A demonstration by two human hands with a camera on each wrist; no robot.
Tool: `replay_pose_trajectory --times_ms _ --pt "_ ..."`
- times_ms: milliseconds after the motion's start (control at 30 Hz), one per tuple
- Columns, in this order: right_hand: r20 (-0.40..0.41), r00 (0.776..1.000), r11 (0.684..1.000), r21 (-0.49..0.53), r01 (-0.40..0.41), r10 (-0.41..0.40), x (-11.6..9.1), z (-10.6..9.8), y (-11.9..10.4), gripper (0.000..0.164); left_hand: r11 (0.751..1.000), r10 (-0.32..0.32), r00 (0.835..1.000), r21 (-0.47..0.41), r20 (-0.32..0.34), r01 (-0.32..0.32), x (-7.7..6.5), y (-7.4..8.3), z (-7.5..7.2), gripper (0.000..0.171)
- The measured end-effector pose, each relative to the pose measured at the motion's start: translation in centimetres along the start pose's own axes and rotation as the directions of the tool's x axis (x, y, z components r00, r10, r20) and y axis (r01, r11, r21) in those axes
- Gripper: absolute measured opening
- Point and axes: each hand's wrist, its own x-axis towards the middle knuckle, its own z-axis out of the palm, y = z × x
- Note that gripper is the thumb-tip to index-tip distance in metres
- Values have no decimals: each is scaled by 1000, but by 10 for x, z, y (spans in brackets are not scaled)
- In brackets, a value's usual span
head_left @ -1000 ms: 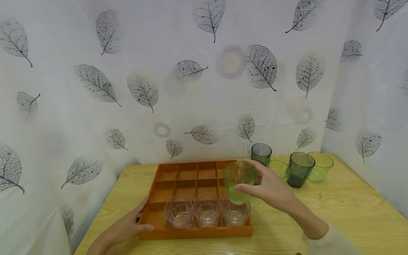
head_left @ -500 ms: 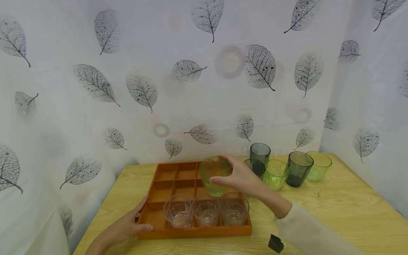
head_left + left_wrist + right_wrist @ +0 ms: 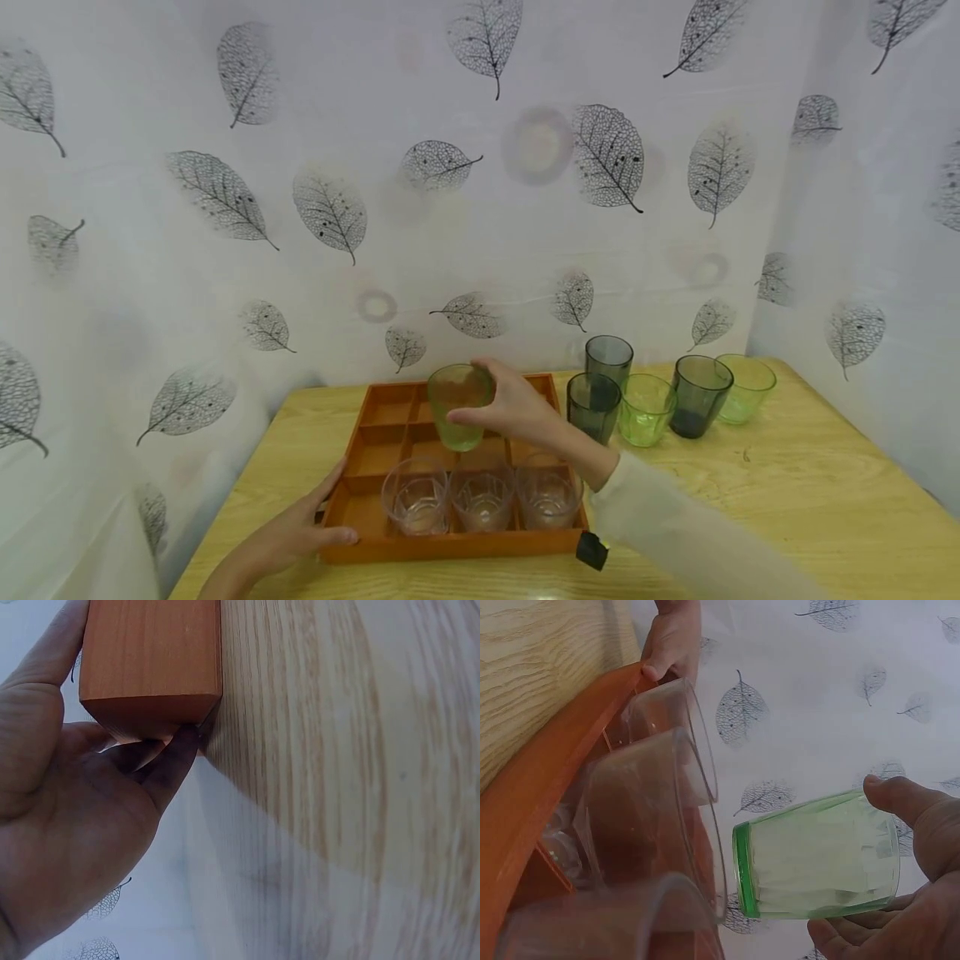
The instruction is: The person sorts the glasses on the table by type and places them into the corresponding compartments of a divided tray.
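In the head view, my right hand (image 3: 521, 412) holds a light green glass (image 3: 448, 404) above the middle of an orange-brown wooden compartment tray (image 3: 450, 547). Thumb and fingers grip the glass near its rim from opposite sides; the right wrist view shows its base (image 3: 744, 870) apart from the tray. Three clear glasses (image 3: 482, 500) stand side by side in the tray's front row, and the front left compartment (image 3: 360, 504) is bare. My left hand (image 3: 288, 533) grips the tray's front left corner, with the thumb at the front and fingers along the side, partly hidden.
Right of the tray stand several dark grey glasses (image 3: 594, 408) and green glasses (image 3: 647, 410) on the wooden table (image 3: 787, 500). A leaf-patterned curtain (image 3: 420, 242) hangs behind the table and at its sides. A small black object (image 3: 592, 551) shows beside the right sleeve.
My right hand has carried the green glass leftward, from the tray's right edge to above its middle columns. My left hand has stayed on the tray corner.
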Motion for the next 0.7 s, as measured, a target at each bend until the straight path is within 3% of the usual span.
replay_pose_trajectory --times_ms 200,433,700 --pt "37 999 1000 -4 3 -3 11 18 0 93 1000 -10 1000 8 3 10 2 0 -1 105" --pt "67 996 998 47 52 -55 19 36 2 77 1000 -5 1000 21 -1 5 1 -1 -1 105" --pt "82 996 999 -49 -14 18 20 50 4 91 1000 4 1000 4 3 -4 1 0 0 105"
